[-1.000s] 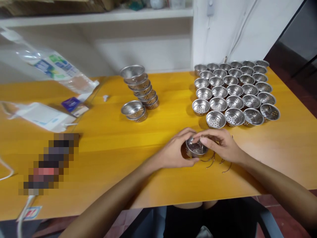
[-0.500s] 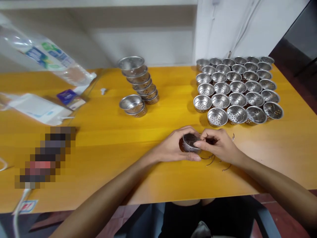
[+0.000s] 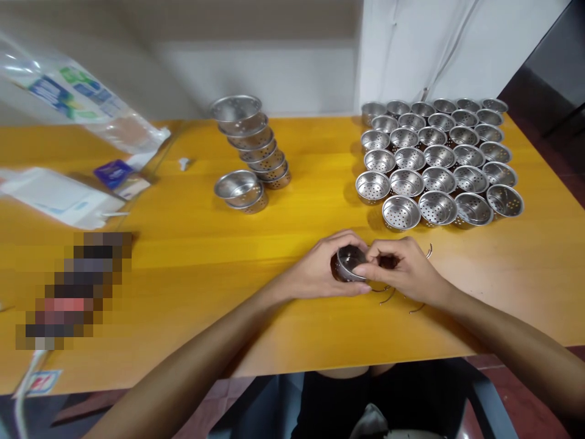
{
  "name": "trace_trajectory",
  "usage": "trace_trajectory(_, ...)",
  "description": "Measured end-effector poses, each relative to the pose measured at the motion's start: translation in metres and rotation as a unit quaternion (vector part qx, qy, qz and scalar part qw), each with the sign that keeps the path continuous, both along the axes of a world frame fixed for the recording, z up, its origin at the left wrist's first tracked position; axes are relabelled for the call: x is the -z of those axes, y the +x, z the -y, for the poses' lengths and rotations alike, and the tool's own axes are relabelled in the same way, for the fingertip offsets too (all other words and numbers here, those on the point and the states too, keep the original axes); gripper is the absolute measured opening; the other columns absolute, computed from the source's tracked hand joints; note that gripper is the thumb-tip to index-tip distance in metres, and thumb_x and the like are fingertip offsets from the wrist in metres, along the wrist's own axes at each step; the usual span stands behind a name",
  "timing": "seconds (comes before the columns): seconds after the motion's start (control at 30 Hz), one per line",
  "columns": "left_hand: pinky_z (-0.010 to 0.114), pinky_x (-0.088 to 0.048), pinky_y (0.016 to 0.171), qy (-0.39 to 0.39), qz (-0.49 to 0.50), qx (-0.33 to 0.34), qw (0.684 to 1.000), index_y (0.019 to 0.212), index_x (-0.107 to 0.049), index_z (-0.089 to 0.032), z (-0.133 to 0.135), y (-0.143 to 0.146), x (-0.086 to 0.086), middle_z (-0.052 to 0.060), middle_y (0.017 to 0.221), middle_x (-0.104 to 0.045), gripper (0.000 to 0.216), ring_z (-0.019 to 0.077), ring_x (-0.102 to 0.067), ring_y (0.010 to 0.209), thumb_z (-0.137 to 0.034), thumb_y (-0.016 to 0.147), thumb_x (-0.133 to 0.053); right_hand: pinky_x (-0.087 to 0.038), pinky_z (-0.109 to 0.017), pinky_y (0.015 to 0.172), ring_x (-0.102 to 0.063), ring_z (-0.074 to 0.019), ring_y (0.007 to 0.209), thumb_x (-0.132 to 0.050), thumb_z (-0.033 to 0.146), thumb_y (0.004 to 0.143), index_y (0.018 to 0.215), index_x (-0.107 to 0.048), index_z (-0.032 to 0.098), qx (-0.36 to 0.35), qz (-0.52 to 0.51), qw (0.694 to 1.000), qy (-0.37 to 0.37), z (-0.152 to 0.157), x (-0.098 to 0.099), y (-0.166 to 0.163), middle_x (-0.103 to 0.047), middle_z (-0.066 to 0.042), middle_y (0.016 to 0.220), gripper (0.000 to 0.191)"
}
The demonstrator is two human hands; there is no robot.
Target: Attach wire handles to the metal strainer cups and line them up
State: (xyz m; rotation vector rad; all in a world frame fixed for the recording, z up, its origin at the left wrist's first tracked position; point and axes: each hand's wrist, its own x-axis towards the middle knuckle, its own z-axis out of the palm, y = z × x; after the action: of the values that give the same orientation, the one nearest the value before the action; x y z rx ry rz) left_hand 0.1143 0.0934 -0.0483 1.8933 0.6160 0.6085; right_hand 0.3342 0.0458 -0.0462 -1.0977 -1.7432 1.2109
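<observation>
My left hand [image 3: 322, 268] is wrapped around a small perforated metal cup [image 3: 351, 259], with the thumb along its near side. The cup is tilted a little, its mouth turned up towards me. At the cup's right rim my right hand [image 3: 400, 265] is closed in a pinch, thumb over the edge. Whatever is between those fingertips is hidden. Several thin curved wires [image 3: 388, 297] lie on the table under and beside my right hand, partly covered by it.
Rows of perforated metal cups [image 3: 437, 207] stand at the back right. Two leaning stacks of cups [image 3: 262, 143] are left of centre. On the left lie a plastic packet [image 3: 91, 100], a white box-like item [image 3: 59, 198], a purple packet [image 3: 113, 173] and a blurred-out object with a cable [image 3: 27, 384].
The cup has tipped slightly more towards the left hand, and the right thumb has shifted a little left at its rim. The whole view has moved slightly.
</observation>
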Motion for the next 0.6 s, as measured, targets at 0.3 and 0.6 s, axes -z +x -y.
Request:
trace_trajectory(0.3,0.044,-0.058,0.095,0.099,0.031,-0.063,0.993,0.121,-0.068,-0.022,-0.002,-0.004,0.011,0.009,0.117,-0.073,0.057,0.0253,-0.071,0.105,-0.047,0.078,-0.096,-0.048,-0.031,0.076,-0.059,-0.0172,0.085,-0.070,0.041,0.105,0.107,-0.080,0.023,0.068,0.014,0.993,0.095,0.000,0.005,0.000,-0.063,-0.003,0.090,0.021)
trace_trajectory(0.6,0.052,-0.056,0.113,0.253,-0.001,-0.110,0.961,0.152,-0.060,-0.032,-0.001,-0.005,0.015,0.012,0.145,-0.061,0.063,0.0292,-0.064,0.133,-0.018,0.093,-0.077,-0.040,-0.027,0.057,-0.046,-0.0118,0.058,-0.059,0.020,0.104,0.115,-0.062,0.023,0.179,0.055,0.955,0.231,0.008,0.006,-0.005,-0.046,0.006,0.071,0.012)
